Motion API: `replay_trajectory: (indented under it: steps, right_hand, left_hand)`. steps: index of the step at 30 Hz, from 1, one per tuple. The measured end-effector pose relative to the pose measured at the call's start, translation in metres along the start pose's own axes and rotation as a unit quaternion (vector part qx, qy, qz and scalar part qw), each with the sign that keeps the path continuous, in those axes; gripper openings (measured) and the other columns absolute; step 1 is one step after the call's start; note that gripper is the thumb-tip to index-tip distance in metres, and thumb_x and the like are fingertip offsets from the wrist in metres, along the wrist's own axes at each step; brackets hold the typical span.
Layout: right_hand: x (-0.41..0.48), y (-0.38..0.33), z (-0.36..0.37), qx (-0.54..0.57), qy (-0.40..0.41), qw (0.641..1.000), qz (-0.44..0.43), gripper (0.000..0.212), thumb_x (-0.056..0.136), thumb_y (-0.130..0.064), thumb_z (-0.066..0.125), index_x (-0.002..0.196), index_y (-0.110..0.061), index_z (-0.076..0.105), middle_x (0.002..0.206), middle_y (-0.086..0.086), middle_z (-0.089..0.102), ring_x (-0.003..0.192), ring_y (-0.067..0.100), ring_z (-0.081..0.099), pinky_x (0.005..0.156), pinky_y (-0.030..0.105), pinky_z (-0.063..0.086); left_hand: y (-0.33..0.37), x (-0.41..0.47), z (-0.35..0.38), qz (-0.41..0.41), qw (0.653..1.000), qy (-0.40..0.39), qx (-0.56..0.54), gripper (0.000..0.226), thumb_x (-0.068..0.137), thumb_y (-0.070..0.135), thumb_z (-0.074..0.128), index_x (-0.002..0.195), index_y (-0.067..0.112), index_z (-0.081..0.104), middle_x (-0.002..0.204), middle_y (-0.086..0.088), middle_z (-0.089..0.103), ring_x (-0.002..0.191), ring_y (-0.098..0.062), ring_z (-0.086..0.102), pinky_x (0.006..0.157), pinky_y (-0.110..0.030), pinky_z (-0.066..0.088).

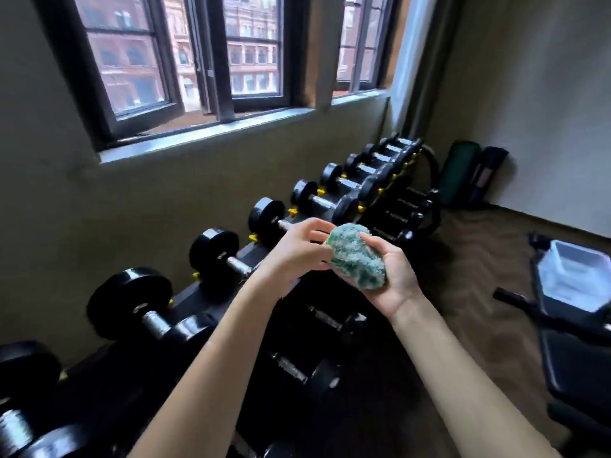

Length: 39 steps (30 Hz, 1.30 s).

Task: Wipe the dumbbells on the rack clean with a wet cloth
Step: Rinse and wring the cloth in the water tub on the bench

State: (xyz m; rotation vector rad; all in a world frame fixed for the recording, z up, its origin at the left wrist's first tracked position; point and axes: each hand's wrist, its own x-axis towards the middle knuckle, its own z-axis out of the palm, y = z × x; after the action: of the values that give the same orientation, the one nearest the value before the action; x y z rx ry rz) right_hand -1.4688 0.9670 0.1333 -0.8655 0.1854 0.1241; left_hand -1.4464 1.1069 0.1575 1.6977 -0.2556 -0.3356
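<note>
- While you stand by the rack (191,294), your right hand (393,276) is turned palm up, with its fingers curled round a bunched-up green and white cloth (355,257).
- Your left hand (297,249) is just beside it. Its bent fingers and thumb pinch the left edge of the cloth.
- Both hands hold the cloth up in the air over the rack, and it touches none of the weights.
- Black dumbbells (213,251) sit in a long row on top of the rack, under the window (198,61). More sit on the rows below.
- On your right, a dark bench (582,368) stands on the floor with a clear tub (575,272) on it.
- Rolled mats (463,170) lean in the far corner.
</note>
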Motion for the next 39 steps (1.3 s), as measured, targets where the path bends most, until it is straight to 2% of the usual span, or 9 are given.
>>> replay_trajectory:
  steps: [3,9,15,21,24,27,31,35,39]
  right_hand:
    - [-0.006,-0.047,-0.062,0.015,0.078,0.996,-0.049,0.025,0.092,-0.017,0.047,0.099,0.001,0.064,0.094,0.017,0.070,0.075,0.023,0.069,0.081,0.034,0.055]
    - [-0.043,-0.170,-0.202,-0.039,0.248,0.948,-0.193,0.013,0.093,-0.012,0.050,0.083,-0.015,0.059,0.058,0.000,0.068,0.047,0.013,0.063,0.046,0.021,0.048]
    - [-0.052,-0.243,-0.312,-0.054,0.358,0.895,-0.260,0.016,0.085,0.001,0.058,0.080,-0.015,0.058,0.069,0.002,0.065,0.068,0.019,0.059,0.063,0.028,0.048]
    - [-0.006,-0.306,-0.421,-0.042,0.439,0.863,-0.246,0.018,0.078,0.004,0.062,0.082,-0.011,0.054,0.081,0.009,0.061,0.073,0.023,0.058,0.073,0.036,0.048]
    - [0.036,-0.346,-0.472,-0.050,0.460,0.851,-0.247,0.024,0.078,0.011,0.054,0.081,-0.012,0.057,0.085,0.004,0.057,0.081,0.019,0.054,0.076,0.033,0.043]
    - [0.073,-0.393,-0.522,-0.123,0.456,0.858,-0.200,0.032,0.078,0.017,0.048,0.078,-0.009,0.066,0.078,0.004,0.060,0.073,0.015,0.053,0.073,0.025,0.040]
    - [0.117,-0.454,-0.588,-0.205,0.509,0.819,-0.169,0.032,0.077,0.018,0.047,0.091,-0.003,0.068,0.085,0.011,0.058,0.077,0.020,0.048,0.062,0.021,0.037]
    - [0.161,-0.515,-0.672,-0.230,0.556,0.785,-0.146,0.028,0.080,0.014,0.051,0.095,-0.006,0.062,0.097,0.010,0.057,0.089,0.022,0.052,0.077,0.029,0.042]
    - [0.190,-0.560,-0.745,-0.274,0.556,0.777,-0.106,0.023,0.079,0.011,0.056,0.093,-0.007,0.053,0.080,0.007,0.051,0.070,0.016,0.046,0.063,0.024,0.038]
  left_hand:
    - [0.013,0.031,0.072,0.016,0.997,-0.058,0.037,0.034,0.080,-0.002,0.065,0.111,0.010,0.058,0.105,-0.007,0.062,0.076,-0.010,0.061,0.067,-0.017,0.054]
    - [0.050,0.109,0.265,0.077,0.987,-0.105,0.099,0.020,0.076,0.004,0.071,0.071,0.017,0.056,0.065,0.003,0.053,0.046,0.000,0.050,0.039,-0.007,0.038]
    - [0.052,0.191,0.400,0.114,0.976,-0.122,0.142,0.013,0.080,0.013,0.063,0.073,0.016,0.053,0.073,-0.001,0.053,0.073,-0.018,0.053,0.070,-0.028,0.050]
    - [0.037,0.303,0.503,0.095,0.976,-0.179,0.082,0.015,0.070,0.020,0.069,0.073,0.019,0.055,0.084,-0.006,0.059,0.095,-0.034,0.064,0.085,-0.051,0.053]
    - [0.038,0.370,0.550,0.083,0.970,-0.213,0.087,0.018,0.069,0.016,0.071,0.082,0.013,0.059,0.088,-0.008,0.056,0.086,-0.037,0.060,0.086,-0.050,0.052]
    - [0.050,0.440,0.598,0.085,0.959,-0.238,0.126,0.003,0.077,0.004,0.066,0.077,0.005,0.068,0.077,-0.011,0.060,0.077,-0.022,0.058,0.082,-0.046,0.055]
    - [0.066,0.521,0.662,0.090,0.960,-0.231,0.133,0.008,0.079,0.008,0.069,0.077,0.012,0.063,0.071,-0.003,0.057,0.072,-0.016,0.052,0.058,-0.025,0.045]
    - [0.070,0.601,0.744,0.080,0.964,-0.230,0.110,0.008,0.087,0.006,0.059,0.079,0.007,0.056,0.083,-0.012,0.059,0.060,-0.012,0.053,0.046,-0.017,0.049]
    - [0.064,0.662,0.812,0.086,0.964,-0.232,0.101,0.017,0.093,0.011,0.052,0.078,0.007,0.046,0.095,-0.018,0.060,0.077,-0.025,0.062,0.059,-0.029,0.056]
